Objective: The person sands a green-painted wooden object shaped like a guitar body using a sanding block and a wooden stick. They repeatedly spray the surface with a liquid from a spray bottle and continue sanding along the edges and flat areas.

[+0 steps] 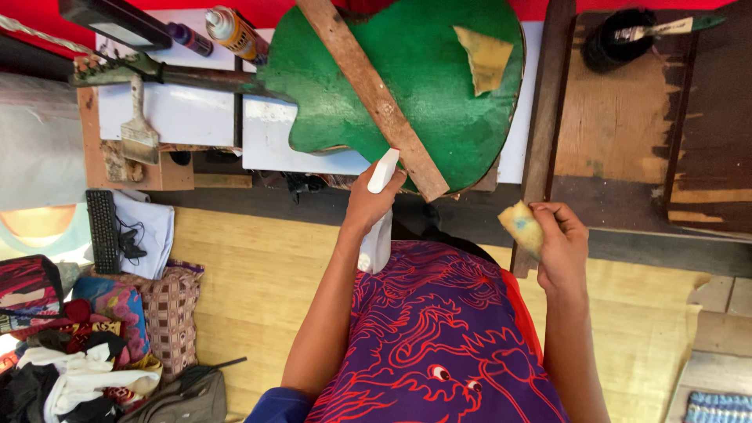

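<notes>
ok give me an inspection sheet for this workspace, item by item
surface: white bench top, wooden plank across the guitar body
job's things: green guitar body; yellowish sandpaper piece on it
clutter: flat paintbrush, orange spray can, black pot with brush
hands: left hand grips white spray bottle; right hand holds yellow sponge
cables: black cable by black keyboard
surroundings: straw mat floor, heap of clothes and bags

Wood slat (372,94) crosses green guitar body (439,94); room either side
</notes>
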